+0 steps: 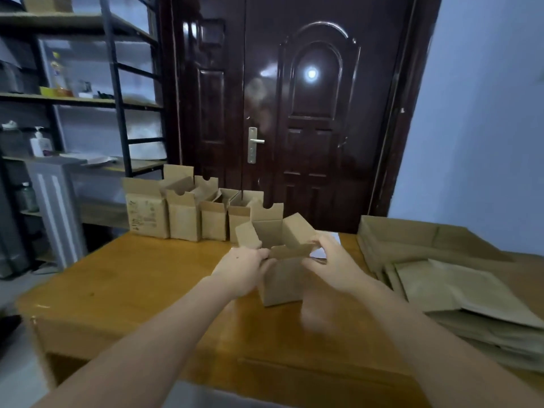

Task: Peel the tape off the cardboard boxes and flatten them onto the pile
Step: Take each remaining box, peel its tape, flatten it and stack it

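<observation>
A small brown cardboard box point(281, 279) stands upright in the middle of the wooden table point(123, 278), its top flaps open. My left hand point(243, 270) grips its left side near the top edge. My right hand point(335, 265) holds the right side, fingers on the near flap. Behind it, a row of several open boxes point(182, 214) stands along the table's far edge. On the right lies a pile of flattened cardboard point(459, 287). No tape is visible on the held box.
A dark double door point(294, 113) stands behind the table. A metal shelf rack point(88, 98) with bottles and small items fills the left side. A larger flat cardboard sheet point(412, 234) lies at the back right, under the pile.
</observation>
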